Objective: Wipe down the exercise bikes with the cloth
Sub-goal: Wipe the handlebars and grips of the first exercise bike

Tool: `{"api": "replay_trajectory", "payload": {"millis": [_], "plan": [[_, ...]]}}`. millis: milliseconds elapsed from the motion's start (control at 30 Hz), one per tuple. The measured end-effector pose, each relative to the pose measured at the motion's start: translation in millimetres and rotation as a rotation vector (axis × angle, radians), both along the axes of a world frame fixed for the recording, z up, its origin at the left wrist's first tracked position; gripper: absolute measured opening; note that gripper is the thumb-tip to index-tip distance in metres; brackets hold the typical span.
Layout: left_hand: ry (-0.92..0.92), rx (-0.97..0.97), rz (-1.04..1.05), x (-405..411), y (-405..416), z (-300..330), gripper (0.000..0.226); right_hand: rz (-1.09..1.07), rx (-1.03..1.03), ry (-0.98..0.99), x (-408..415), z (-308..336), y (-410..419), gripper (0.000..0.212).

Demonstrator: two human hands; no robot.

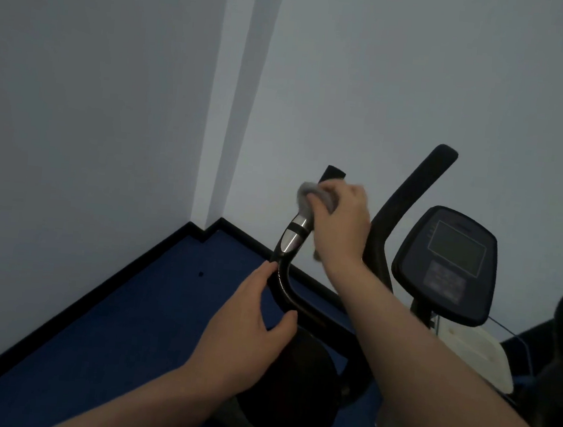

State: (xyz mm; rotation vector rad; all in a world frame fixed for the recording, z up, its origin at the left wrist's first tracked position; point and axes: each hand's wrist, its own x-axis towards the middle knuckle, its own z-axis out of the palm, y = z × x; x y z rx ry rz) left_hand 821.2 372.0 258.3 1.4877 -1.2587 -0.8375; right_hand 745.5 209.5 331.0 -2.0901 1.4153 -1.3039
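An exercise bike stands in a room corner, its black left handlebar curving upward with a silver sensor band. My right hand grips a grey cloth wrapped around the upper part of that handlebar, just below its black tip. My left hand rests on the lower bend of the same bar, fingers straight along it and thumb reaching toward the tube. The right handlebar rises behind my right wrist. The console with its dark screen sits to the right.
White walls meet in a corner at the left, with a black skirting board along a blue floor. A black round housing of the bike lies below my hands. A white part of the frame shows under the console.
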Motion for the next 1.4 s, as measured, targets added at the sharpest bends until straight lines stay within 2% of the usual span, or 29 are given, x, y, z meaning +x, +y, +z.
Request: {"api": "replay_trajectory", "payload": {"millis": [100, 200, 333, 433, 500, 567, 633, 700, 767, 833, 900, 967, 1033, 1100, 1200, 1267, 1300, 1400], "plan": [[0.011, -0.006, 0.005, 0, 0, 0, 0.079, 0.152, -0.033, 0.191, -11, -26, 30, 0.011], [0.028, 0.005, 0.015, 0, 0, 3, 0.063, 0.250, -0.051, 0.353, -17, -10, 20, 0.013], [0.081, -0.025, 0.017, -2, 0, 1, 0.068, 0.182, 0.102, 0.181, -17, 2, 16, 0.010], [0.123, -0.039, 0.023, -2, -1, -1, 0.075, 0.313, 0.064, 0.247, -19, -21, 47, 0.010], [0.150, -0.040, 0.023, -1, -2, -3, 0.082, 0.450, 0.119, 0.299, -31, -23, 59, 0.012], [0.164, -0.028, 0.024, 0, -2, -4, 0.089, 0.544, 0.183, 0.446, -48, -10, 61, 0.014], [0.158, -0.039, 0.009, -1, -2, -4, 0.088, 0.592, 0.226, 0.655, -67, 4, 60, 0.015], [0.147, -0.040, -0.008, 0, -2, -2, 0.087, 0.594, 0.269, 0.782, -81, 13, 61, 0.016], [0.155, -0.010, -0.024, 1, -1, -2, 0.080, 0.571, 0.258, 0.728, -76, 11, 63, 0.017], [0.151, -0.005, -0.032, 1, -1, -3, 0.071, 0.530, 0.258, 0.543, -56, 3, 68, 0.017], [0.134, -0.010, -0.019, 0, -1, -2, 0.079, 0.495, 0.231, 0.427, -39, -5, 75, 0.016], [0.130, -0.017, -0.021, -1, 0, -2, 0.076, 0.514, 0.152, 0.547, -43, -5, 75, 0.016], [0.140, -0.011, -0.036, 0, 0, -1, 0.072, 0.581, 0.162, 0.728, -57, 3, 70, 0.016], [0.145, -0.003, -0.026, 0, 1, -1, 0.072, 0.591, 0.210, 0.743, -60, 7, 66, 0.016], [0.147, -0.013, -0.024, -1, 1, 1, 0.081, 0.464, 0.219, 0.429, -36, -5, 71, 0.014], [0.137, -0.001, -0.018, -1, 1, 1, 0.106, 0.442, 0.216, 0.331, -34, -13, 72, 0.015], [0.133, 0.008, -0.019, -1, 2, 1, 0.113, 0.466, 0.218, 0.389, -42, -13, 70, 0.016], [0.122, 0.006, -0.033, 0, 4, 3, 0.114, 0.500, 0.255, 0.778, -80, 6, 62, 0.019]]}}
